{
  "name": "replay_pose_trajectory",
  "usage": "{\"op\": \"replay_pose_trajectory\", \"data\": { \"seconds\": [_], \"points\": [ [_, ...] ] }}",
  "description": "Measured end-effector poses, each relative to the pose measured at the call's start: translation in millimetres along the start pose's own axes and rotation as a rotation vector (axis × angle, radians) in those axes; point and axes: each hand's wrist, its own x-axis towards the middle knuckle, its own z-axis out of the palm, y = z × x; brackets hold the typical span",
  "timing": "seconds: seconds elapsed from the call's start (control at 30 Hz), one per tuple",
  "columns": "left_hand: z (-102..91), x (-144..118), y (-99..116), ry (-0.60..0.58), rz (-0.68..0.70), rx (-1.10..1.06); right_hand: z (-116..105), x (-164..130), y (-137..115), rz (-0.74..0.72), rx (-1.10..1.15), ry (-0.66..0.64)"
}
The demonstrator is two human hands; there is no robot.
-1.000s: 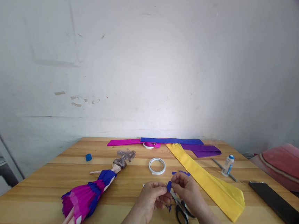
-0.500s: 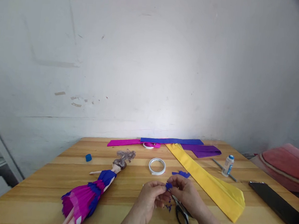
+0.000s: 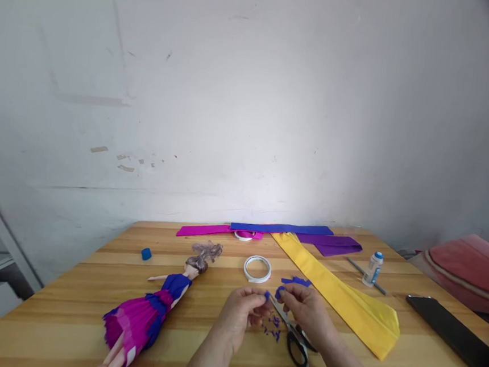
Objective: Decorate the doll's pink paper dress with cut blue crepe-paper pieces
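Left hand (image 3: 239, 310) and right hand (image 3: 307, 309) each pinching a blue paper bit (image 3: 279, 292), just above scissors (image 3: 295, 339), glue bottle (image 3: 373, 269) far right, label unreadable

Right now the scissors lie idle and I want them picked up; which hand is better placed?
Probably the right hand: the scissors lie just beneath its wrist, handles beside it. The left hand sits farther off, pinching a blue paper scrap.
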Motion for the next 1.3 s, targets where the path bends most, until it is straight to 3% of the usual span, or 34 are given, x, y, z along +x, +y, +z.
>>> {"op": "replay_pose_trajectory", "data": {
  "seconds": [0.1, 0.2, 0.3, 0.37, 0.47, 0.67, 0.8, 1.07, 1.3],
  "points": [
    [-18.1, 1, 17, 0.115, 0.074, -0.081, 6, -5, -3, -0.12, -0.231, 0.002],
    [-32.4, 1, 30, 0.223, 0.098, -0.112, 22, -20, -10, -0.343, -0.5, -0.132],
    [-37.4, 2, 32, 0.236, 0.087, -0.098, 38, -37, -17, -0.495, -0.699, -0.296],
    [-36.9, 3, 28, 0.214, 0.088, -0.087, 40, -43, -19, -0.518, -0.73, -0.369],
    [-34.0, 4, 22, 0.164, 0.078, -0.057, 31, -38, -19, -0.457, -0.616, -0.366],
    [-23.0, 2, 14, -0.016, 0.046, 0.093, 3, -10, -17, -0.074, -0.177, -0.062],
    [-12.0, -2, 8, -0.109, 0.019, 0.234, 1, -8, -16, 0.114, 0.118, -0.127],
    [-1.5, -7, 2, -0.154, 0.063, 0.411, 12, -11, -11, 0.099, 0.186, -0.151],
    [2.8, -2, 0, -0.036, 0.124, 0.221, 16, -5, -5, 0.142, 0.279, 0.011]
  ]
}}
